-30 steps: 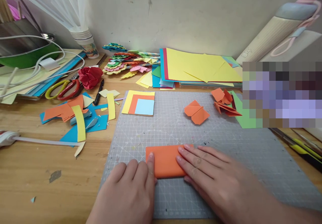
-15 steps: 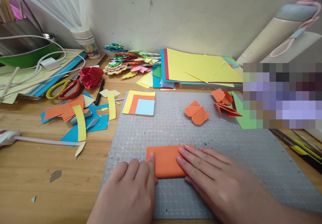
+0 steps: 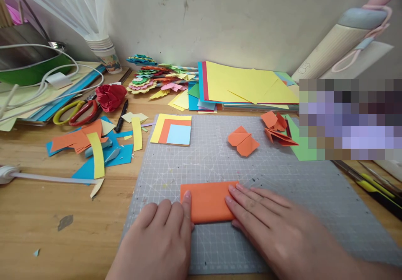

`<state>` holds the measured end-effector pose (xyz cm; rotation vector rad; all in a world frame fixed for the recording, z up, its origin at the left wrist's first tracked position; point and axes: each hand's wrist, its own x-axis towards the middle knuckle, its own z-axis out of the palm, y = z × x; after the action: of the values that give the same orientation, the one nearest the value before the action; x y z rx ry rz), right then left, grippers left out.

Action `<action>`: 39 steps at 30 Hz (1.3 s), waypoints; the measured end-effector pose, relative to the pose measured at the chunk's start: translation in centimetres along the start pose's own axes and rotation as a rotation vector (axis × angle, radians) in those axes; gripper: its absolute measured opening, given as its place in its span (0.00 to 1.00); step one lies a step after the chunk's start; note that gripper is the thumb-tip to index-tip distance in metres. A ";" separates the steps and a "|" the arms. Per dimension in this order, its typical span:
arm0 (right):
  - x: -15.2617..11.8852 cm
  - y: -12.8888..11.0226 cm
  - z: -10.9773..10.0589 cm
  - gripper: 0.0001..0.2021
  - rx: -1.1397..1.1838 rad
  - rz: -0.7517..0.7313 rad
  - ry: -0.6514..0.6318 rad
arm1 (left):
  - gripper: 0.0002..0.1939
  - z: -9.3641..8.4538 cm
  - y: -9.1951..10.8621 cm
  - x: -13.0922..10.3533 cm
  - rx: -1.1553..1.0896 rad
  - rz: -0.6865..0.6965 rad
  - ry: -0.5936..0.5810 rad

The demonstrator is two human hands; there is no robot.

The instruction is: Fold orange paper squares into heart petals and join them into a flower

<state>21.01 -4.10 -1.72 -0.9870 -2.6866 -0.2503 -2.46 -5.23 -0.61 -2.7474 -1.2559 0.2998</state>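
A folded orange paper, a wide rectangle, lies flat on the grey cutting mat. At its left end is my left hand, its index finger on the paper and the others curled in; its thumb is mostly hidden at the lower corner. Straight fingers of my right hand lie flat across the paper's right end, with the thumb near the lower edge. Beyond them sit a heart-shaped orange paper piece and more folded orange paper pieces.
Square sheets lie at the mat's upper left. Leftward are paper scraps, scissors, a black pen and a glue gun. A yellow-topped paper stack is behind; a utility knife is at right.
My right fingertips have slid slightly rightward along the orange paper, toward its right end. My left hand keeps its place on the paper. The whole view has shifted a little.
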 end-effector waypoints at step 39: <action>0.7 -4.3 0.3 0.11 0.114 0.090 -0.002 | 0.23 0.5 -2.6 3.7 -0.271 -0.033 0.154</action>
<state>17.63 -6.87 -2.04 -1.0704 -2.6168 -0.0766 -2.09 -0.71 -1.12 -2.8966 -1.3897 -0.0918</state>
